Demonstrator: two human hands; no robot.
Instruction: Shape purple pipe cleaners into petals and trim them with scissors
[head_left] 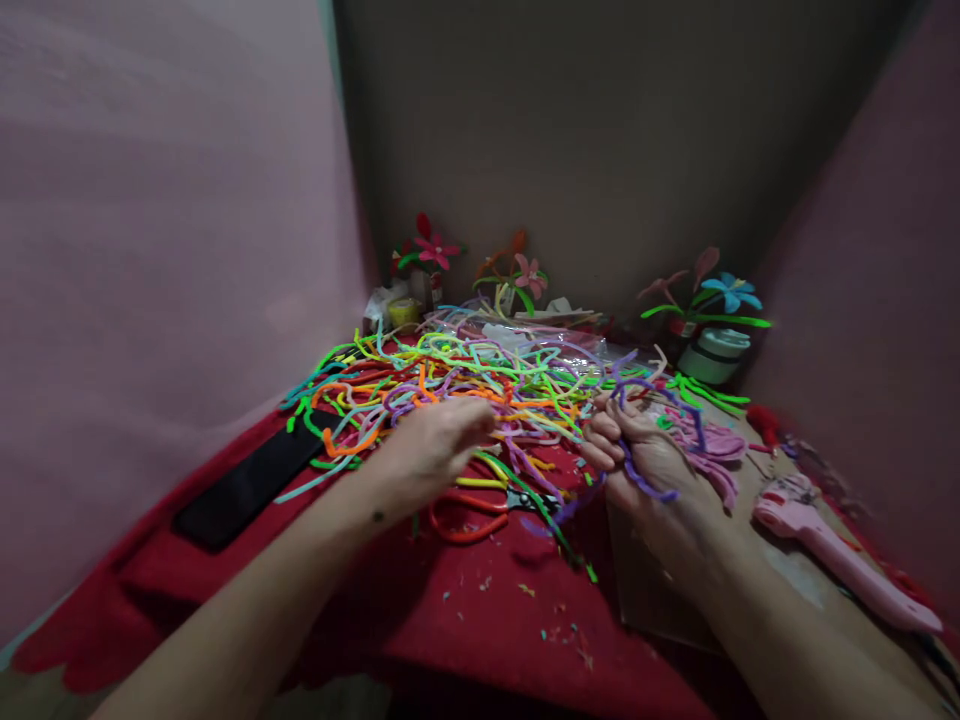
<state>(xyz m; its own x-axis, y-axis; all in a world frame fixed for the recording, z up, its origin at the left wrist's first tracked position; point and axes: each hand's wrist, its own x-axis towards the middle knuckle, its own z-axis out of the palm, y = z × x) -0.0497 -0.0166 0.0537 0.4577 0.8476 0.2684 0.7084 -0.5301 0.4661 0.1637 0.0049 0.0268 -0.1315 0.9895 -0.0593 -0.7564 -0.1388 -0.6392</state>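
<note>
A big tangle of coloured pipe cleaners (465,385) lies on a red cloth (465,610). My left hand (435,445) reaches into the near edge of the pile, its fingers curled down among the strands; what they grip is hidden. My right hand (637,455) is closed round a purple pipe cleaner (652,490), which loops up over the fist and trails down past the wrist. Orange-handled scissors (480,515) lie on the cloth between and just below my hands.
A black flat object (251,480) lies at the left on the cloth. A pink tool (832,550) rests at the right on a brown board (645,590). Pink shapes (712,445) and green strands lie beside my right hand. Finished pipe-cleaner flowers (431,250) (712,295) stand at the back.
</note>
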